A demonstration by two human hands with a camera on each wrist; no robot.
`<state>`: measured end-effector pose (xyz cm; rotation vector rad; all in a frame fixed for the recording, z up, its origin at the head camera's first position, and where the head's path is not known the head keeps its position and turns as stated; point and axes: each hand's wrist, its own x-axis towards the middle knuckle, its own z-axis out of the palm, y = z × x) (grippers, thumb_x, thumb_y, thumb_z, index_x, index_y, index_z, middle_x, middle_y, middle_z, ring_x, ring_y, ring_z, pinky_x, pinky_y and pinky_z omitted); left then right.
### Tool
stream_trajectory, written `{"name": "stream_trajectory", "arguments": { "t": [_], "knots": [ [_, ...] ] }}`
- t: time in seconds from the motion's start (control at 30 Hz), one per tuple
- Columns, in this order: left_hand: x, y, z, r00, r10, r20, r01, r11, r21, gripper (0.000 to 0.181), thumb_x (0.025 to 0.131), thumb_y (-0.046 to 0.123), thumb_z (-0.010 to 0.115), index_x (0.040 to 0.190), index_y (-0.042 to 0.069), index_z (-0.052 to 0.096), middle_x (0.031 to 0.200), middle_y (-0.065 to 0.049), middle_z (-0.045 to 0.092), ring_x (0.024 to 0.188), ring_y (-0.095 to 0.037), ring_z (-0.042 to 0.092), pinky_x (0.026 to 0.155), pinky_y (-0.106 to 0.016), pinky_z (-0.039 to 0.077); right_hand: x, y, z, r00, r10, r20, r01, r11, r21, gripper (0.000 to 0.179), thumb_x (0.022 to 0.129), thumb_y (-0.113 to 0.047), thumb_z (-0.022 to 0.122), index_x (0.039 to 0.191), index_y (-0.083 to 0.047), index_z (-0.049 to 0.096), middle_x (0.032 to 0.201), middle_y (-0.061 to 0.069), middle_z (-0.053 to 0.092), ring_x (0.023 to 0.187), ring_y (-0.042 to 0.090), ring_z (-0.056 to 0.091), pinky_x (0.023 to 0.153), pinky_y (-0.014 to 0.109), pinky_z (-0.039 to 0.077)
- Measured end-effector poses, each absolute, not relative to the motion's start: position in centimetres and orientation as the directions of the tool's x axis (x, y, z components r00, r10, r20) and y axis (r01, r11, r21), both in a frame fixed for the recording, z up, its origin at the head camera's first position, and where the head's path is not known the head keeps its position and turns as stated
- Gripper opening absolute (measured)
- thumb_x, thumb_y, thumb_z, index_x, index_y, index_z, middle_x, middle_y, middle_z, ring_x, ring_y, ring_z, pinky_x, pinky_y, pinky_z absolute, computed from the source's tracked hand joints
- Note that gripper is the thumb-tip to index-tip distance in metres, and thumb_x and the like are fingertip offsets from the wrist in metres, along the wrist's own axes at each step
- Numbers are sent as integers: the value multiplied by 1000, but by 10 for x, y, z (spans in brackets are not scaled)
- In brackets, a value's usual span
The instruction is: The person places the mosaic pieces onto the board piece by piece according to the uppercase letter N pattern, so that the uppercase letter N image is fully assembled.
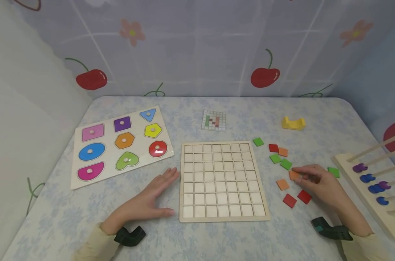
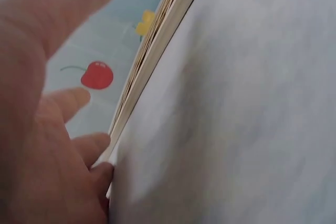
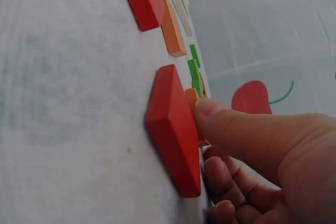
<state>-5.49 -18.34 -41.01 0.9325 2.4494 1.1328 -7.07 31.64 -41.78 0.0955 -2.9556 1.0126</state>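
A wooden grid board [image 1: 221, 181] with bare square cells lies in the middle of the table. My right hand [image 1: 321, 183] is to its right and pinches an orange square tile [image 1: 293, 175] between thumb and fingers, low at the tabletop. In the right wrist view the thumb [image 3: 226, 124] presses that tile's edge, behind a red tile [image 3: 173, 129]. Close by lie another orange tile [image 1: 282, 184], red tiles [image 1: 289, 200] and green tiles [image 1: 286, 164]. My left hand [image 1: 148, 201] rests by the board's left edge with fingers spread, holding nothing.
A small printed pattern card [image 1: 214, 120] lies behind the board. To the left is a knobbed shape puzzle [image 1: 110, 166]. A yellow notched block [image 1: 293, 123] sits at the back right. A wooden peg rack [image 1: 363, 195] with coloured beads stands at the right edge.
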Motion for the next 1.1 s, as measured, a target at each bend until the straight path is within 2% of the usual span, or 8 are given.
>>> {"name": "stream_trajectory", "arguments": {
  "t": [0.17, 0.43, 0.53, 0.73, 0.83, 0.93, 1.1],
  "knots": [
    [-53, -173, -414, -764, 644, 36, 504, 562, 655, 94, 77, 52, 71, 150, 18, 23, 155, -6, 14, 140, -25, 4, 108, -51, 4, -70, 314, -417, -996, -69, 55, -88, 812, -578, 28, 84, -9, 71, 110, -1, 66, 95, 9, 51, 77, 20, 41, 56, 23, 40],
    [-50, -165, -417, -769, 638, 48, 549, 620, 561, 93, 78, 59, 65, 150, 18, 23, 155, -6, 12, 140, -26, 2, 108, -51, 2, -68, 310, -414, -987, -105, 118, -155, 792, -591, 25, 81, -1, 71, 103, -3, 60, 89, 6, 53, 74, 14, 43, 54, 24, 38],
    [-49, -164, -417, -771, 636, 40, 551, 634, 542, 93, 78, 61, 63, 150, 17, 24, 155, -6, 11, 140, -26, 1, 108, -50, 0, -69, 310, -412, -991, -96, 92, -133, 781, -610, 21, 84, -2, 69, 102, -4, 59, 88, 6, 56, 71, 12, 46, 53, 22, 41],
    [-49, -162, -416, -772, 635, 22, 543, 642, 541, 93, 78, 59, 65, 149, 15, 26, 155, -5, 9, 140, -26, 0, 108, -49, -1, -71, 310, -401, -998, -61, 4, -50, 766, -641, 16, 92, -12, 62, 105, -3, 62, 98, 11, 62, 77, 10, 55, 63, 15, 47],
    [-48, -162, -416, -772, 636, 20, 544, 643, 539, 92, 78, 59, 65, 149, 15, 27, 155, -6, 10, 140, -25, -1, 108, -49, -1, -72, 303, -394, -997, -74, 26, -71, 716, -694, 18, 92, -17, 63, 104, -4, 63, 97, 11, 64, 78, 9, 58, 65, 14, 48],
    [-48, -162, -416, -771, 636, 22, 545, 642, 539, 92, 78, 60, 64, 149, 15, 27, 155, -6, 10, 140, -25, -1, 108, -49, -1, -76, 282, -384, -994, -102, 42, -98, 641, -761, 18, 90, -20, 64, 102, -6, 63, 94, 8, 66, 78, 10, 63, 67, 18, 51],
    [-49, -163, -417, -768, 640, 24, 550, 640, 536, 92, 78, 60, 64, 149, 16, 27, 155, -5, 10, 140, -25, -1, 108, -49, 0, -85, 232, -370, -980, -194, -38, -53, 441, -896, 22, 90, -13, 64, 104, 4, 62, 92, 11, 66, 78, 17, 65, 69, 29, 53]
  ]
}}
